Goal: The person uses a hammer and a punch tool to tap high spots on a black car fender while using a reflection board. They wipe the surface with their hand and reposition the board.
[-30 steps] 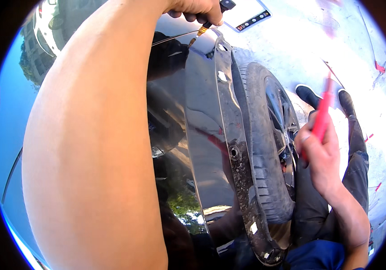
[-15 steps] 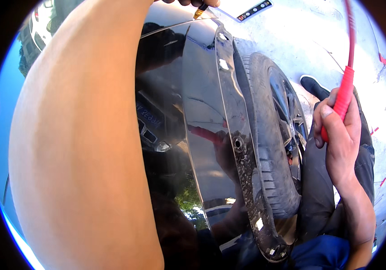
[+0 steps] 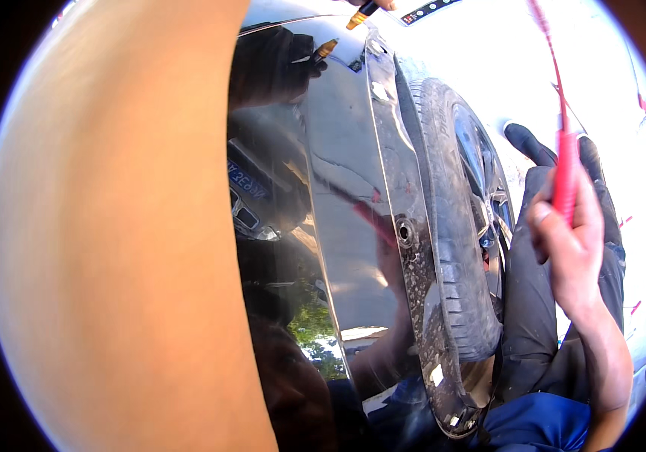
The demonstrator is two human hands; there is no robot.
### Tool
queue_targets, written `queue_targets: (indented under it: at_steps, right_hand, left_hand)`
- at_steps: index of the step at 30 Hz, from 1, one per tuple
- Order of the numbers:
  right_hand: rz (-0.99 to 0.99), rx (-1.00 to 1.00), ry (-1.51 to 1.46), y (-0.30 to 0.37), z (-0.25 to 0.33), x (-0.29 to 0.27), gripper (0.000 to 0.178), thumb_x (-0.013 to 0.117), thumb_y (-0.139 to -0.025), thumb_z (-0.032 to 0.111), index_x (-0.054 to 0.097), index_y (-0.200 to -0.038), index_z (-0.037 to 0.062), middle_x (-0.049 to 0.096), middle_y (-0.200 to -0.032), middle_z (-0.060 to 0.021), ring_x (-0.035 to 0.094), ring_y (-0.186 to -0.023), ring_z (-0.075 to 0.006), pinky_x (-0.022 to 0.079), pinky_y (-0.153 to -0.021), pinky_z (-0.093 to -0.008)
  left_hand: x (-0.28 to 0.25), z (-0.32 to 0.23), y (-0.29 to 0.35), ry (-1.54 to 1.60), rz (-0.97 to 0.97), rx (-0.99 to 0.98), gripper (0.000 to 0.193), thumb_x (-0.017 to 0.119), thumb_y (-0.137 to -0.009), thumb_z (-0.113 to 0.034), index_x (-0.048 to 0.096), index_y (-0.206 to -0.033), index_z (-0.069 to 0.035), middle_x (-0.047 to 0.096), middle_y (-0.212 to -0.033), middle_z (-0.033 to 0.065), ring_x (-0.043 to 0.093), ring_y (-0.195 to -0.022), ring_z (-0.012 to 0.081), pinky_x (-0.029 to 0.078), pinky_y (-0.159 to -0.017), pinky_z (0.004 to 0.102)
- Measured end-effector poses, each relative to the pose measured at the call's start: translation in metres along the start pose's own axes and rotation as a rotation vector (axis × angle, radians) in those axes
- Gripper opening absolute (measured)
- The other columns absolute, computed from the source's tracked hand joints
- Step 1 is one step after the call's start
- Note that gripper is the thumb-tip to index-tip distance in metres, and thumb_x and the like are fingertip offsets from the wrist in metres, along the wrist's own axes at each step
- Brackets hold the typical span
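My left forearm [image 3: 119, 226] fills the left side, and only the fingertips of my left hand [image 3: 386, 4] show at the top edge. They hold a black punch with a brass-coloured tip [image 3: 355, 19]. A gap shows between that tip and its reflection in the glossy dark car panel [image 3: 353, 248]. At the right, my right hand [image 3: 573, 241] is closed around the red grip of a long tool [image 3: 566, 177]. The tool's thin red shaft points upward and blurs near the top edge; its far end cannot be made out.
Right of the panel runs its dirty flanged edge [image 3: 421, 279], with a car wheel [image 3: 451, 226] beside it. My legs in dark trousers [image 3: 538, 301] are by the wheel. A dark strip with round lights [image 3: 428, 10] and red pieces [image 3: 645, 105] lie on the pale floor [image 3: 489, 53].
The punch has moved right and its tip now stands off the panel. My right hand has shifted slightly, and the red tool's shaft has swung left at its top.
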State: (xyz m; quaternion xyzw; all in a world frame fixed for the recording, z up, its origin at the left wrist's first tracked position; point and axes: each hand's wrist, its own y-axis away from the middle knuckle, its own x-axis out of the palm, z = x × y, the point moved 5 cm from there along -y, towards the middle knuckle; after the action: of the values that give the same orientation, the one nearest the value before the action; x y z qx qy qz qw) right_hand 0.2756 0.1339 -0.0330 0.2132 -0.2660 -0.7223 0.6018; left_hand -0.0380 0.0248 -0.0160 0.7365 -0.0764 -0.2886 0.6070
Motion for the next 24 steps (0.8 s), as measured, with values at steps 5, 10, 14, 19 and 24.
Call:
queue_targets:
  at_steps: [5,10,14,19,24]
  right_hand:
    - [-0.117,0.116,-0.346,0.005,0.005,0.002,0.017,0.057,-0.094,0.004,0.05,-0.109,0.0065,0.052,-0.078,-0.0027,0.049,-0.055,-0.011,0.038,-0.05,-0.0223]
    - [-0.065,0.159,-0.189,0.012,-0.004,-0.006,0.023,0.057,-0.095,0.006,0.052,-0.117,0.0054,0.052,-0.077,-0.001,0.048,-0.056,-0.0077,0.039,-0.049,-0.0215]
    - [-0.146,0.073,-0.43,0.012,-0.004,-0.012,0.026,0.053,-0.096,0.007,0.047,-0.121,0.0036,0.051,-0.075,-0.0031,0.043,-0.053,-0.0084,0.036,-0.048,-0.0229]
    - [-0.066,0.13,-0.104,0.018,-0.001,-0.019,0.022,0.055,-0.096,0.007,0.05,-0.118,0.004,0.052,-0.082,-0.0004,0.046,-0.057,-0.0076,0.037,-0.049,-0.0211]
    - [-0.069,0.106,-0.36,0.016,-0.003,-0.013,0.026,0.055,-0.096,0.008,0.046,-0.12,0.0052,0.052,-0.076,-0.0024,0.048,-0.057,-0.009,0.037,-0.049,-0.0217]
  left_hand:
    - [0.003,0.008,-0.006,0.019,0.076,0.002,0.025,0.078,-0.082,-0.031,0.078,-0.092,-0.008,0.07,-0.089,0.0023,0.057,-0.077,0.0162,0.044,-0.068,0.0329]
    - [-0.001,0.0,0.005,0.007,0.041,-0.007,0.023,0.077,-0.083,-0.031,0.078,-0.091,-0.009,0.069,-0.087,0.0017,0.056,-0.081,0.0153,0.044,-0.071,0.0342]
    - [0.001,0.003,0.006,0.049,0.05,-0.024,0.022,0.077,-0.084,-0.031,0.077,-0.092,-0.011,0.068,-0.088,0.001,0.056,-0.085,0.0157,0.045,-0.077,0.0351]
    - [-0.002,0.0,0.009,0.081,0.121,0.002,0.021,0.077,-0.084,-0.031,0.078,-0.094,-0.013,0.068,-0.09,0.0002,0.055,-0.084,0.0155,0.044,-0.079,0.0346]
    - [0.002,0.007,0.003,0.087,0.172,-0.061,0.022,0.077,-0.084,-0.032,0.078,-0.094,-0.012,0.065,-0.085,-0.0016,0.055,-0.083,0.0144,0.043,-0.077,0.0344]
